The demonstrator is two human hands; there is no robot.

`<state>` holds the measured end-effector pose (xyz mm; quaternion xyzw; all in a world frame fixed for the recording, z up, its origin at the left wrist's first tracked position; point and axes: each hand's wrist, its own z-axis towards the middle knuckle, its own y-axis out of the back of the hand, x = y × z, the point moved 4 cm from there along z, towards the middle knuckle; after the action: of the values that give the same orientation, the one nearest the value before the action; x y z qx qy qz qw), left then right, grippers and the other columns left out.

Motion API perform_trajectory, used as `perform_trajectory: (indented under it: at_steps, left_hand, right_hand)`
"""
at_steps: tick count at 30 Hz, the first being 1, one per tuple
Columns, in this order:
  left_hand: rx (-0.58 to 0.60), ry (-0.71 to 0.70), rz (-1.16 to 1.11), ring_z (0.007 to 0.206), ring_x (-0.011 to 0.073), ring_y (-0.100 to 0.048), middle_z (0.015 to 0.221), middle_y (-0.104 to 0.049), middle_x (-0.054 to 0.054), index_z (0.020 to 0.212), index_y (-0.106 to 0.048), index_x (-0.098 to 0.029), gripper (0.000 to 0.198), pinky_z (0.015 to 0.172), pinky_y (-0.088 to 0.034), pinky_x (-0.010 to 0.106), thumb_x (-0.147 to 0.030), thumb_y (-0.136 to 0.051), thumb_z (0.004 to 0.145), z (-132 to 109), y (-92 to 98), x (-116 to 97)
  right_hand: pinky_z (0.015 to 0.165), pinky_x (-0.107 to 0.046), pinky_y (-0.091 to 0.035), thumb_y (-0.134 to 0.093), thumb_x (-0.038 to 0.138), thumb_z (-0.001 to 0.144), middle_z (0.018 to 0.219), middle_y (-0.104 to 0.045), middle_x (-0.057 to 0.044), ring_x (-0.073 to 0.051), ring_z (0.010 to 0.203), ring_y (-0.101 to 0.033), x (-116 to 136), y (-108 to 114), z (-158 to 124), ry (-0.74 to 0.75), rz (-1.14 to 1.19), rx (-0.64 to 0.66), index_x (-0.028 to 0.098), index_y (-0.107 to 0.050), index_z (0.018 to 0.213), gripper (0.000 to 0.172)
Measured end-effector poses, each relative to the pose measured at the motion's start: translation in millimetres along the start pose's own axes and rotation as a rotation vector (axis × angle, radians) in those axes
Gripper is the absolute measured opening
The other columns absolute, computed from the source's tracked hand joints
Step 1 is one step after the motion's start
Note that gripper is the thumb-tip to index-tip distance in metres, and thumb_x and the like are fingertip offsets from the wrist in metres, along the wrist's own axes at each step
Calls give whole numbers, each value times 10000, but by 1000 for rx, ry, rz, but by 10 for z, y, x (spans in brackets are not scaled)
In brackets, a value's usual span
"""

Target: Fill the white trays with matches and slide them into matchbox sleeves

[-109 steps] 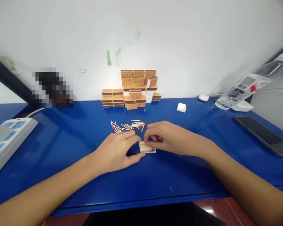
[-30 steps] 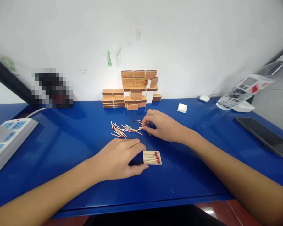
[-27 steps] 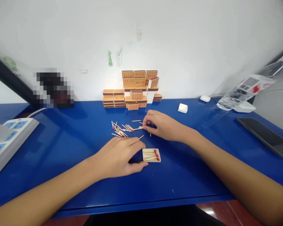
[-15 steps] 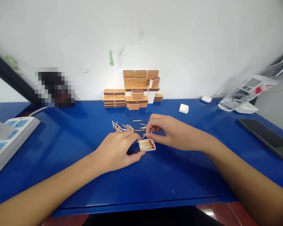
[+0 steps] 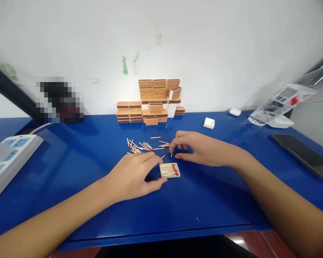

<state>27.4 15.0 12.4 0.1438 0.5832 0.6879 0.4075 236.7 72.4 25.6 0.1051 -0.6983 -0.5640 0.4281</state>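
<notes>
My left hand [image 5: 140,173] grips a small white matchbox tray [image 5: 164,176] between thumb and forefinger at its left end. Red-headed matches [image 5: 169,168] lie side by side inside, heads to the right. Just behind the tray, my right hand [image 5: 187,147] hovers low with thumb and forefinger apart. A short piece of a match [image 5: 171,154] shows under its forefinger; whether it touches the finger or the table is unclear. A loose match [image 5: 163,156] lies between the hands, and several more loose matches [image 5: 140,147] are scattered beyond my left hand.
Stacked matchboxes [image 5: 153,94] stand against the wall on the blue table [image 5: 177,211]. A white case [image 5: 209,123], a water bottle [image 5: 277,102] and a phone [image 5: 303,154] sit to the right. On the left lies a power strip [image 5: 29,148].
My right fingers, which were close together on a match beside the tray, have parted and drawn slightly back. The tray and my left hand have shifted a little right and nearer.
</notes>
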Motion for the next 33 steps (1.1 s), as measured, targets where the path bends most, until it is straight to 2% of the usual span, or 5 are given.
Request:
perform_trajectory:
  at_steps: [6, 16, 23, 28, 33]
  left_hand:
    - [39, 52, -62, 606, 134, -584, 759, -630, -35, 1083, -690, -203, 285, 564, -394, 278, -412, -727, 893, 26, 10, 24]
    - [8, 140, -101, 611, 134, -554, 722, -585, -44, 953, -671, -211, 225, 575, -361, 284, -428, -698, 903, 47, 3, 63]
    - [9, 42, -110, 599, 132, -572, 749, -624, -35, 1078, -689, -195, 278, 566, -401, 274, -404, -721, 898, 25, 9, 12]
    - [53, -6, -94, 611, 139, -590, 800, -670, -10, 1079, -704, -189, 277, 563, -419, 277, -407, -717, 909, 3, -21, -47]
    - [49, -23, -59, 607, 140, -591, 803, -678, -8, 1076, -699, -185, 272, 550, -414, 278, -405, -713, 917, 7, -13, -35]
  right_hand:
    - [772, -335, -452, -575, 251, 1008, 994, -624, -56, -181, 838, -588, -53, -45, 26, -75, -24, -7, 192, -678, 941, 136]
    - [753, -307, -433, -525, 282, 1054, 977, -620, -31, -153, 822, -565, 431, -131, -69, 25, 55, -24, 199, -642, 948, 179]
    - [761, -320, -454, -557, 248, 1013, 937, -617, -45, -180, 833, -580, 175, 24, 1, -23, -36, -292, 203, -672, 990, 126]
    - [880, -370, -479, -604, 264, 987, 1056, -598, -91, -241, 1025, -572, 27, -87, 99, 16, -105, -269, 186, -673, 1098, 152]
    - [866, -367, -470, -572, 240, 1009, 1016, -598, -95, -242, 1003, -553, -22, -148, 190, 16, -140, -237, 168, -675, 997, 127]
